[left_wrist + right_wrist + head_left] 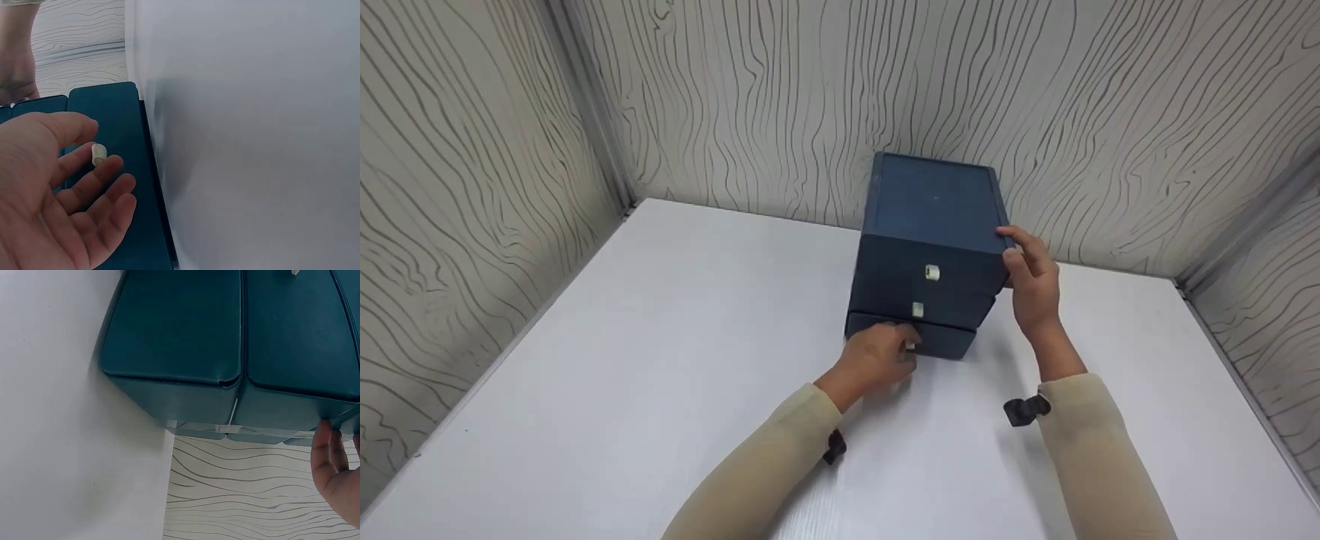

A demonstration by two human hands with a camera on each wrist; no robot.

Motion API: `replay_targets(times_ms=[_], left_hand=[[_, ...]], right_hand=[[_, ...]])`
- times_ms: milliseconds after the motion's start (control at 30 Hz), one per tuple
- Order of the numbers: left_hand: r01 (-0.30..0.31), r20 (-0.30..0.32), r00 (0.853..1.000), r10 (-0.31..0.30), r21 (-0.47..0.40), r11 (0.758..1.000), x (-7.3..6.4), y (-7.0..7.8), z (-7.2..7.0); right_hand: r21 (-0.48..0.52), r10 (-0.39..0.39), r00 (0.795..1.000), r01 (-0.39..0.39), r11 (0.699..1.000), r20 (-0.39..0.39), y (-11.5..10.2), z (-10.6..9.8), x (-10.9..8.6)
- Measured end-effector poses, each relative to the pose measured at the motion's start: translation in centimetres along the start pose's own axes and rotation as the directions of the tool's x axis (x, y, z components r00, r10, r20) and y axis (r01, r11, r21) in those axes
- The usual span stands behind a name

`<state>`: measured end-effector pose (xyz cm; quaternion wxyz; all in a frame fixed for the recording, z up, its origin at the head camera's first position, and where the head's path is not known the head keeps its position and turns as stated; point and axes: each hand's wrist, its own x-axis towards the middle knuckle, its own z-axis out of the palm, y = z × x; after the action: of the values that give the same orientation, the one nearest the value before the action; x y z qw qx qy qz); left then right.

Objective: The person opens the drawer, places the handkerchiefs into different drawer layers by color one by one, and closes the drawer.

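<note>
A dark blue three-drawer cabinet (934, 201) stands on the white table. Each drawer front has a small cream knob. My left hand (876, 355) is at the bottom drawer (941, 341), its fingers curled about that drawer's knob (99, 154). In the left wrist view the index finger lies against the knob, and the thumb is a little apart from it. The bottom drawer's front juts slightly past the one above. My right hand (1035, 289) rests against the cabinet's upper right side, fingers fairly straight, with fingertips at the top edge.
The white tabletop (675, 337) spreads around the cabinet. Behind it rises a wood-grain patterned wall panel (750, 112), with similar panels at left and right. A strip of clear tape (253, 430) runs along the cabinet's side. Dark wrist mounts (1024, 410) sit on the beige sleeves.
</note>
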<state>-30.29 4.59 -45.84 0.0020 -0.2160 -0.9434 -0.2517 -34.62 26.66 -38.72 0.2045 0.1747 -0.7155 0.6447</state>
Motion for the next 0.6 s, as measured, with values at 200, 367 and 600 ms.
replay_targets(times_ms=[200,367,600], left_hand=[[-0.012,-0.009,1.000,0.012,-0.007,1.000,0.22,-0.14,0.15],[-0.007,0.000,1.000,0.007,-0.024,1.000,0.32,-0.32,0.14],[-0.019,0.026,0.999,0.021,-0.068,0.998,-0.22,-0.61,-0.47]], right_hand=[[-0.020,0.006,1.000,-0.006,1.000,-0.011,0.23,-0.16,-0.02],[-0.030,0.006,1.000,-0.007,1.000,-0.017,0.39,-0.16,-0.06],[-0.044,-0.003,0.999,0.002,0.999,-0.034,0.35,0.03,-0.11]])
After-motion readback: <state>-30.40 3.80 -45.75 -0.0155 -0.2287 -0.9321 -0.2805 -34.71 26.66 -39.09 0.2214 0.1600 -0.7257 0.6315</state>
